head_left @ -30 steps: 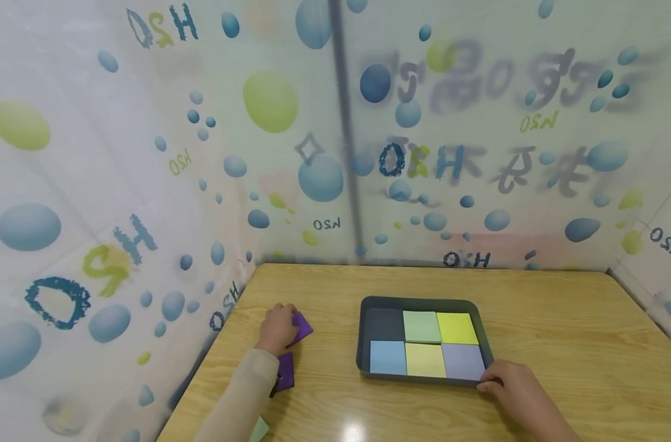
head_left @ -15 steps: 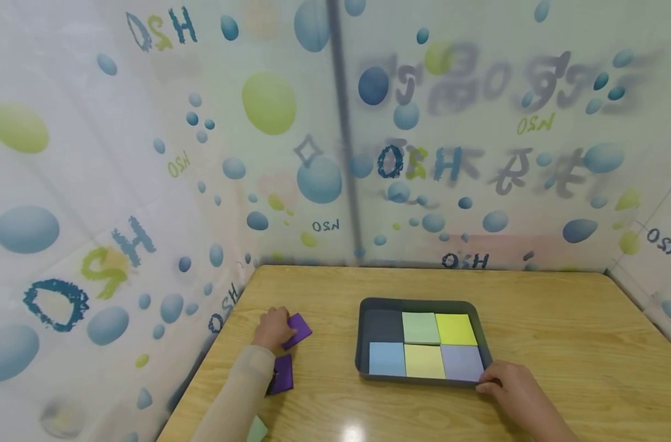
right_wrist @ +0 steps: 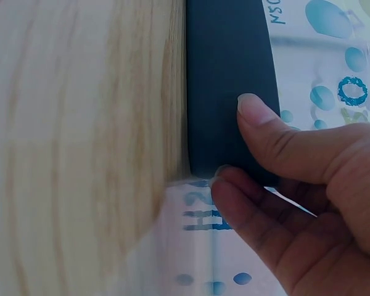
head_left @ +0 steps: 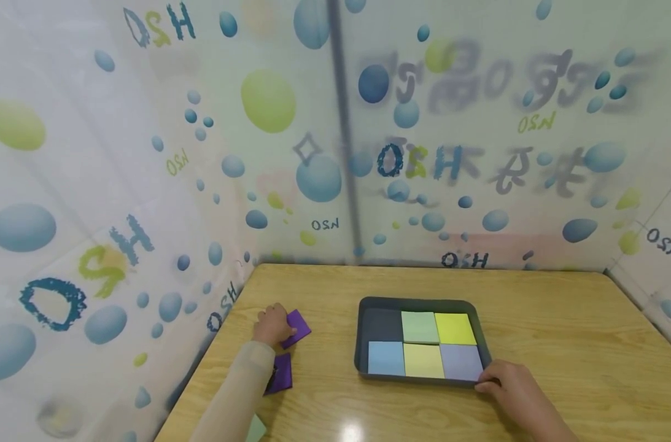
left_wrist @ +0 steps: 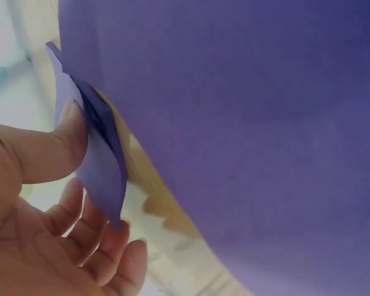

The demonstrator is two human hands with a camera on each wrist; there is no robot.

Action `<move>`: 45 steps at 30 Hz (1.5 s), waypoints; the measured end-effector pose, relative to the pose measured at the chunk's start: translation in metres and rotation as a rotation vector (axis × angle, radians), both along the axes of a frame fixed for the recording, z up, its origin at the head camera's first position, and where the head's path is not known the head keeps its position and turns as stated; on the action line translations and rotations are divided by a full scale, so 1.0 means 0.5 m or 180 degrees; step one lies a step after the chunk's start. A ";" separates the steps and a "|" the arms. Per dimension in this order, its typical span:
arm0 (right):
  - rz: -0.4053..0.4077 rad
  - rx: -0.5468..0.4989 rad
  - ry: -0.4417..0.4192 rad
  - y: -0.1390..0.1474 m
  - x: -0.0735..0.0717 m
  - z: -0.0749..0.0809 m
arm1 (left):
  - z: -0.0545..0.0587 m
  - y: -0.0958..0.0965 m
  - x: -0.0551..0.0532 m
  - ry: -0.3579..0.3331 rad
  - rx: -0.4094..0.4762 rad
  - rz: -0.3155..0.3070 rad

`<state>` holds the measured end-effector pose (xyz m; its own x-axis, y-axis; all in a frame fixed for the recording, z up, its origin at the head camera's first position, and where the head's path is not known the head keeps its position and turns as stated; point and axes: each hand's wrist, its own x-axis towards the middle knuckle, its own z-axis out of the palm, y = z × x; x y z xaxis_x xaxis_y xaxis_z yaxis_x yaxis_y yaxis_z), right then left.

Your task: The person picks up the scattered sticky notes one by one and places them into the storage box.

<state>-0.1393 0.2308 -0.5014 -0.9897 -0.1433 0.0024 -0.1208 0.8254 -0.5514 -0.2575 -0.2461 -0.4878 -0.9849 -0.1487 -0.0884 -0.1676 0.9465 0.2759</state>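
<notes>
My left hand [head_left: 271,325] pinches a purple sticky note pad [head_left: 298,327] at the left of the table. The left wrist view shows the thumb [left_wrist: 71,139] on one face of the pad [left_wrist: 102,169], whose leaves stand slightly apart, with fingertips at its lower edge. A second purple pad [head_left: 282,372] lies below that wrist, partly hidden by the sleeve. My right hand [head_left: 512,387] grips the near right corner of a dark tray [head_left: 418,379]; in the right wrist view, thumb and fingers hold the tray's wall [right_wrist: 228,80].
In the tray lie light green [head_left: 420,326], bright yellow [head_left: 455,329], blue [head_left: 387,358], pale yellow [head_left: 423,360] and lavender [head_left: 460,361] pads; its far left spot shows bare floor. Another green pad [head_left: 256,428] peeks out beside the left forearm. Patterned curtains border the table.
My left hand has shifted slightly left, and more of the pinched purple pad shows. The right hand stays at the tray's corner.
</notes>
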 end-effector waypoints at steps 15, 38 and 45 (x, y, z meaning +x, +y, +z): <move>0.0014 0.0047 -0.0251 -0.001 -0.008 0.002 | 0.010 0.003 -0.009 0.0503 0.0122 -0.0135; -0.0018 0.0052 -0.0276 -0.001 -0.005 0.001 | 0.061 0.043 -0.017 0.0527 0.0240 -0.0403; -0.0012 0.0054 -0.0203 -0.003 -0.004 0.004 | 0.104 0.084 -0.019 0.0511 0.0219 -0.0512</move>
<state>-0.1413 0.2291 -0.4996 -0.9883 -0.1391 -0.0632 -0.0828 0.8352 -0.5437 -0.2669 -0.2040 -0.4358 -0.9977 0.0121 0.0667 0.0349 0.9355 0.3516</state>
